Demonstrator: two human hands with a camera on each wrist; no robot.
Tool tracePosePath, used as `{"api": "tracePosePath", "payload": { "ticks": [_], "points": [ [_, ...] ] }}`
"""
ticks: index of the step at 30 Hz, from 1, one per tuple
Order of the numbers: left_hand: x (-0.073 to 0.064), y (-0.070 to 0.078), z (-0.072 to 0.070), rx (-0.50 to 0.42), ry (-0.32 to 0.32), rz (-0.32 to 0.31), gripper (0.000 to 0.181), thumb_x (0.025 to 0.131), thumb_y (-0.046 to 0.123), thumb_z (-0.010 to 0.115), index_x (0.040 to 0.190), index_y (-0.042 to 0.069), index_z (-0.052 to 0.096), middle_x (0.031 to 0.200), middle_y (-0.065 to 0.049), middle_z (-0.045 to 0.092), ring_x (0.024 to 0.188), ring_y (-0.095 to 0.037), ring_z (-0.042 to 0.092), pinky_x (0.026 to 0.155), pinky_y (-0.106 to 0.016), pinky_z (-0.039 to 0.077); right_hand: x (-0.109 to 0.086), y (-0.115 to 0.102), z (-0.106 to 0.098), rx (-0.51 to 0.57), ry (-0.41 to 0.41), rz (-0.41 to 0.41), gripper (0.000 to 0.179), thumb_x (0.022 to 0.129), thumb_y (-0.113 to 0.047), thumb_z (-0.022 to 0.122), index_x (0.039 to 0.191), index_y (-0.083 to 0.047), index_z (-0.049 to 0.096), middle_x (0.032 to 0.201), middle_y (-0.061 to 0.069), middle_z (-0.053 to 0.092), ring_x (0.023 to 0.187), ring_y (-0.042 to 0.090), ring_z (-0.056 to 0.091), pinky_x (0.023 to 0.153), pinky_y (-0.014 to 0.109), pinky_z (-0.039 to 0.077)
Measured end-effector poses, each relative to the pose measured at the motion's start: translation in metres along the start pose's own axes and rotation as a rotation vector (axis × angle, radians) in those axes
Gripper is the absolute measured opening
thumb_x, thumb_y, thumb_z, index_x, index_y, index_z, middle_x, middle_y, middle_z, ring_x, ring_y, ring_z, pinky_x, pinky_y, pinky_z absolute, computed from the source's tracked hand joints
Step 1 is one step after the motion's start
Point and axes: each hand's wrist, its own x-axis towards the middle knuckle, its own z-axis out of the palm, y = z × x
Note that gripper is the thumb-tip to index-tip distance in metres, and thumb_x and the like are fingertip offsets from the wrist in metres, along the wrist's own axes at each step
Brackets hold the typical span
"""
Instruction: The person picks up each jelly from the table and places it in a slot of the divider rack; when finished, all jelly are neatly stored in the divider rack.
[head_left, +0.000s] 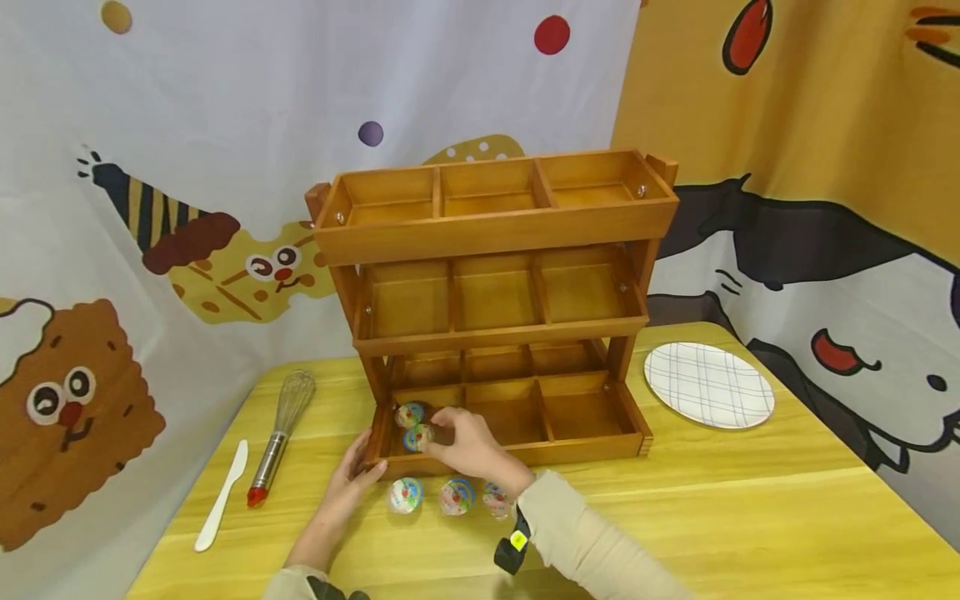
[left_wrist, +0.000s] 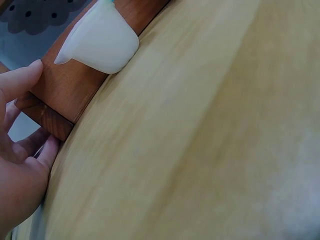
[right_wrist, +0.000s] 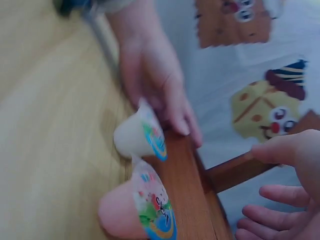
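R hand [head_left: 472,443], fingers spread, is by two jelly cups [head_left: 410,414] in rack's [head_left: 495,233] btm near-L bin [head_left: 442,397], L hand [head_left: 349,473] gripping rack corner [left_wrist: 60,122], but R cuff [head_left: 555,507], pulled back low, might knock three cups [head_left: 457,497] on bench [head_left: 750,508].

Whisk [head_left: 276,440] beside white knife [head_left: 222,497], left; checked plate [head_left: 708,385], right; cartoon-print cloth [head_left: 465,67] behind

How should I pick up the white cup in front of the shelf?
I'd pinch the white cup by its sides just under the lid, reaching down from the near side. It stands upright and is wider at the top than the base, so fingers can probably catch below the rim; the shelf is close behind.
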Motion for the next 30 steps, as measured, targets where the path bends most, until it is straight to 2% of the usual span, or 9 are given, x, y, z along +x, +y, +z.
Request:
{"api": "tracePosePath", "payload": {
  "ticks": [2, 6, 13, 16, 19, 21, 23, 26, 30],
  "points": [
    [-0.002, 0.001, -0.003, 0.002, 0.011, 0.001, 0.07, 0.084, 0.03, 0.059, 0.141, 0.026, 0.018, 0.148, -0.017, 0.015, 0.131, -0.038, 0.021, 0.104, -0.056, 0.024, -0.01, 0.004, -0.004, 0.082, 0.013, -0.024, 0.041, 0.081, -0.029, 0.063, 0.112, -0.004, 0.056, 0.113, 0.012, 0.059, 0.105, 0.028, 0.054, 0.086, 0.038, 0.048],
    [-0.006, 0.006, -0.005, 0.009, 0.008, 0.004, 0.07, 0.085, 0.032, 0.058, 0.142, 0.026, 0.017, 0.149, -0.014, 0.013, 0.133, -0.038, 0.019, 0.105, -0.055, 0.023, -0.03, 0.021, -0.017, 0.174, 0.033, -0.097, 0.033, 0.082, -0.028, 0.063, 0.108, -0.007, 0.058, 0.107, 0.01, 0.062, 0.1, 0.027, 0.058, 0.084, 0.037, 0.049],
    [-0.008, 0.012, -0.001, -0.01, -0.018, 0.01, 0.069, 0.086, 0.031, 0.056, 0.142, 0.025, 0.017, 0.148, -0.016, 0.014, 0.133, -0.04, 0.017, 0.105, -0.057, 0.022, -0.072, 0.071, -0.054, 0.146, 0.037, -0.248, 0.031, 0.079, -0.018, 0.066, 0.106, -0.003, 0.059, 0.105, 0.014, 0.063, 0.096, 0.029, 0.059, 0.084, 0.041, 0.049],
    [-0.007, 0.01, -0.001, -0.025, -0.006, 0.009, 0.069, 0.085, 0.029, 0.057, 0.141, 0.024, 0.018, 0.148, -0.016, 0.015, 0.133, -0.04, 0.018, 0.105, -0.056, 0.023, -0.086, 0.09, -0.065, 0.115, 0.042, -0.232, 0.037, 0.076, -0.019, 0.069, 0.106, -0.001, 0.058, 0.107, 0.015, 0.062, 0.095, 0.03, 0.059, 0.083, 0.039, 0.05],
    [-0.005, 0.008, -0.002, -0.024, 0.0, 0.008, 0.07, 0.085, 0.03, 0.058, 0.142, 0.024, 0.018, 0.148, -0.015, 0.015, 0.134, -0.038, 0.017, 0.106, -0.055, 0.021, -0.096, 0.103, -0.07, 0.12, -0.024, -0.153, 0.051, 0.072, -0.024, 0.073, 0.113, -0.002, 0.054, 0.111, 0.013, 0.06, 0.099, 0.028, 0.057, 0.085, 0.032, 0.049],
    [-0.004, 0.007, -0.003, -0.024, 0.003, 0.014, 0.07, 0.084, 0.03, 0.058, 0.142, 0.024, 0.018, 0.148, -0.015, 0.016, 0.134, -0.037, 0.017, 0.107, -0.054, 0.021, -0.1, 0.111, -0.068, 0.193, -0.093, -0.115, 0.058, 0.07, -0.024, 0.074, 0.117, 0.0, 0.05, 0.114, 0.015, 0.057, 0.1, 0.021, 0.057, 0.085, 0.027, 0.049],
    [-0.004, 0.008, -0.002, -0.017, 0.001, 0.015, 0.07, 0.085, 0.03, 0.058, 0.142, 0.024, 0.017, 0.148, -0.015, 0.017, 0.134, -0.037, 0.018, 0.106, -0.054, 0.022, -0.103, 0.119, -0.065, 0.32, -0.149, -0.113, 0.061, 0.071, -0.017, 0.073, 0.12, 0.004, 0.045, 0.114, 0.022, 0.054, 0.099, 0.015, 0.057, 0.085, 0.025, 0.049],
    [-0.005, 0.008, -0.001, -0.022, -0.003, 0.02, 0.07, 0.085, 0.029, 0.058, 0.142, 0.023, 0.017, 0.147, -0.016, 0.018, 0.133, -0.038, 0.019, 0.106, -0.053, 0.022, -0.106, 0.129, -0.06, 0.49, -0.178, -0.132, 0.056, 0.073, -0.008, 0.069, 0.12, 0.01, 0.042, 0.112, 0.031, 0.05, 0.094, 0.007, 0.057, 0.08, 0.023, 0.051],
    [-0.004, 0.008, -0.001, -0.022, -0.015, 0.014, 0.07, 0.085, 0.03, 0.058, 0.142, 0.023, 0.017, 0.148, -0.017, 0.016, 0.134, -0.037, 0.016, 0.107, -0.054, 0.02, -0.108, 0.133, -0.059, 0.482, -0.156, -0.095, 0.052, 0.075, -0.011, 0.068, 0.119, 0.007, 0.045, 0.113, 0.028, 0.052, 0.099, 0.002, 0.055, 0.084, 0.019, 0.047]
  ]
}}
